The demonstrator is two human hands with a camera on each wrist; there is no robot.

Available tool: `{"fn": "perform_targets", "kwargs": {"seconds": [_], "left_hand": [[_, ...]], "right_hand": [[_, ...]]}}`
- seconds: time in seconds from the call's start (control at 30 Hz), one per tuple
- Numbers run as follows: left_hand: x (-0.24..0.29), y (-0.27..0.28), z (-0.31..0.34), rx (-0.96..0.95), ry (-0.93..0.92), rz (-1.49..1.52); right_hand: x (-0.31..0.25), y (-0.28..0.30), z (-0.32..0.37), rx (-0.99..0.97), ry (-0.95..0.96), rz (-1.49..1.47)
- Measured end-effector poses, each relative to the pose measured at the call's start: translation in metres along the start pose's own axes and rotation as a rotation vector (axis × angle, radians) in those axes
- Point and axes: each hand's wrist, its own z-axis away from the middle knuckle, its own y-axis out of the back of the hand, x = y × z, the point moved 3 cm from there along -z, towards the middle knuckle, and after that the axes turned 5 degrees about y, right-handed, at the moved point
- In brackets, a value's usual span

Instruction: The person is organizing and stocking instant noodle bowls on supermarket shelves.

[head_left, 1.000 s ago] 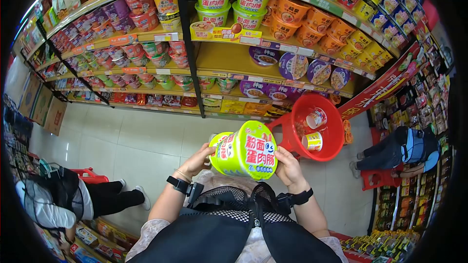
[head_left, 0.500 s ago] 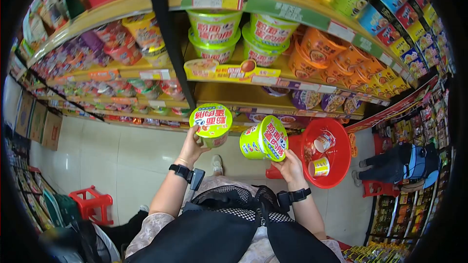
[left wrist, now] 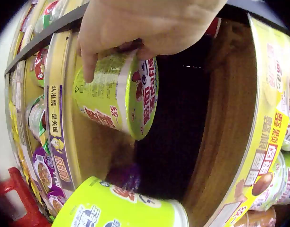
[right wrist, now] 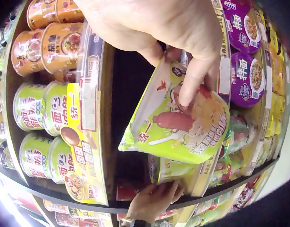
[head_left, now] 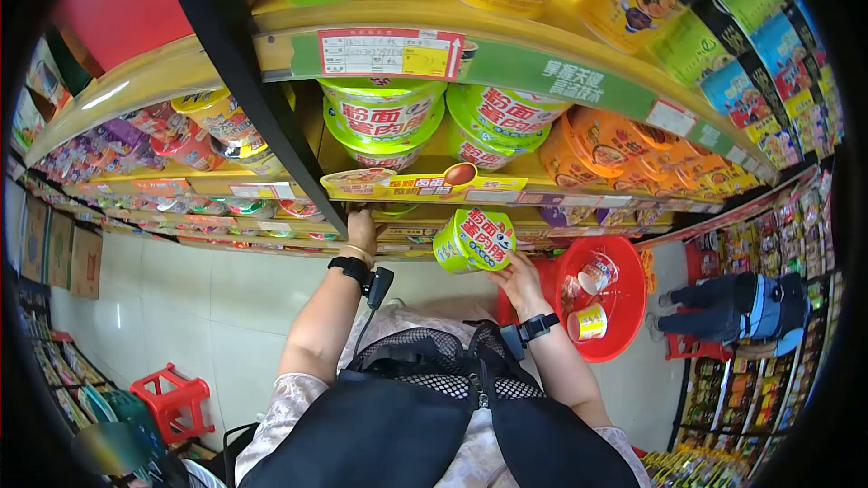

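My left hand (head_left: 362, 233) reaches into the shelf space under the yellow promo strip. In the left wrist view its fingers grip a lime-green instant noodle cup (left wrist: 105, 90) close over the shelf board (left wrist: 71, 118). Only a sliver of this cup shows in the head view. My right hand (head_left: 522, 280) holds a second green instant noodle cup (head_left: 470, 239) by its side, tilted in front of the shelf. Seen from the right wrist, thumb and fingers grip this cup (right wrist: 183, 123), its picture of noodles and sausage facing the camera.
Stacked green cups (head_left: 384, 122) and orange noodle bowls (head_left: 601, 149) fill the shelf above. A black upright post (head_left: 244, 72) stands left of my left hand. By my right hand is a red basket (head_left: 624, 307) with cups inside. Someone in blue (head_left: 737, 307) is at right; a red stool (head_left: 172, 402) stands left.
The two cups, first together before my chest, are now apart. My left hand has carried its cup forward into the shelf. The right cup has moved slightly forward, and the shelves appear closer.
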Motion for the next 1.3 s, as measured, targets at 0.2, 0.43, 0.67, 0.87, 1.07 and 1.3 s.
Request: {"fn": "perform_targets", "kwargs": {"seconds": [0.2, 0.43, 0.67, 0.87, 1.07, 1.3], "left_hand": [[-0.001, -0.012, 0.041, 0.07, -0.068, -0.014], [-0.031, -0.004, 0.091, -0.082, 0.06, 0.002], [-0.026, -0.005, 0.115, -0.191, 0.034, 0.011], [-0.023, -0.003, 0.111, -0.168, 0.046, 0.01], [-0.005, -0.001, 0.096, -0.194, 0.069, 0.003], [0.016, -0.016, 0.107, -0.228, -0.079, -0.072]], "right_hand": [[-0.021, -0.012, -0.029, -0.139, 0.013, 0.136], [-0.04, -0.042, -0.032, -0.401, 0.012, 0.074], [-0.032, -0.04, -0.048, -0.409, 0.183, 0.107], [-0.037, -0.028, -0.048, -0.387, 0.208, 0.058], [-0.029, -0.042, -0.045, -0.381, 0.193, 0.017], [-0.007, -0.103, -0.04, -0.418, 0.168, 0.123]]}}
